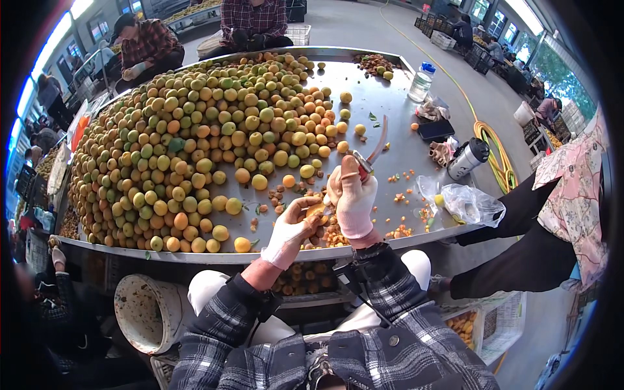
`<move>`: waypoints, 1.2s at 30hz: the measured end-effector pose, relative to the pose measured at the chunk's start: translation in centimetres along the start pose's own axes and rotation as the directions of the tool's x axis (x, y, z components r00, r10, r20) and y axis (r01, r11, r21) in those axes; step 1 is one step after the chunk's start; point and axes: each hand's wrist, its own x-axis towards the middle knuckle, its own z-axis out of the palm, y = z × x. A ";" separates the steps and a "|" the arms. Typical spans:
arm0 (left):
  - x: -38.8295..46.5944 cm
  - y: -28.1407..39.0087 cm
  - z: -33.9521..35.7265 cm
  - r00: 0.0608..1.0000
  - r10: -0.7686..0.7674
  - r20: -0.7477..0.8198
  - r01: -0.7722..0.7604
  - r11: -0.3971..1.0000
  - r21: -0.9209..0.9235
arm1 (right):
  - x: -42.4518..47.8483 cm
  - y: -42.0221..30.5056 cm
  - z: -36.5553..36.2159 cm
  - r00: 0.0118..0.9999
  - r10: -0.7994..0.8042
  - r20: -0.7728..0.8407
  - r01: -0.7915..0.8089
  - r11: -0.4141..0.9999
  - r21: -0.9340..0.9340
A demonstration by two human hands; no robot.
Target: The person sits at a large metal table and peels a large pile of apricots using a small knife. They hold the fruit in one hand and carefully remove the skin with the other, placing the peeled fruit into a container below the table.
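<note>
My left hand (293, 222), in a light glove with bare fingertips, holds an orange-yellow apricot (318, 210) just above the near edge of the steel table. Right beside it, my right hand (353, 195), also gloved, is closed around a hand tool (364, 165) with red and metal parts. A curved, thin strip (380, 139) rises from the tool's upper end. The tool's lower end is mostly hidden by my fingers, near the fruit. Small orange fruit scraps (336, 237) lie under my hands. A big heap of apricots (195, 146) covers the table's left side.
On the table's right are a water bottle (421, 83), a phone (435, 130), a tumbler (468, 158) and a plastic bag (470, 202). Brown apricot pits (374, 64) lie at the far corner. A white bucket (151, 312) stands below left. A person in floral clothing (573, 195) is at right; others sit opposite.
</note>
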 end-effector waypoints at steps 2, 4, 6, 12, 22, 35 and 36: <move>-0.1 0.1 0.2 1.000 -0.006 -0.006 0.006 1.000 0.009 | 0.0 -0.1 0.2 0.999 -0.037 -0.002 0.037 0.999 -0.017; -0.1 0.1 0.1 1.000 -0.002 -0.001 0.002 1.000 0.021 | 0.0 0.0 0.3 0.996 -0.092 -0.003 0.092 0.995 -0.045; -0.1 0.4 0.1 1.000 -0.001 0.005 0.001 0.999 0.033 | 0.4 0.2 -0.3 0.995 -0.099 0.006 0.099 0.995 -0.014; -0.3 0.6 0.6 1.000 -0.008 -0.007 0.008 0.999 0.034 | 0.6 0.9 -0.6 1.000 -0.006 -0.002 0.006 0.993 0.114; -0.2 -0.1 0.1 0.998 0.056 -0.040 -0.051 0.992 0.114 | 1.3 3.0 0.2 0.977 0.181 -0.112 -0.165 0.976 0.142; 0.9 -1.4 -1.6 0.984 0.006 -0.176 -0.013 0.999 -0.040 | 3.7 8.4 -1.5 0.769 0.619 -0.162 -0.353 0.622 0.699; 0.9 -1.6 -1.6 0.978 -0.053 -0.200 0.026 0.991 -0.135 | 3.5 8.4 -1.6 0.782 0.605 -0.152 -0.354 0.631 0.690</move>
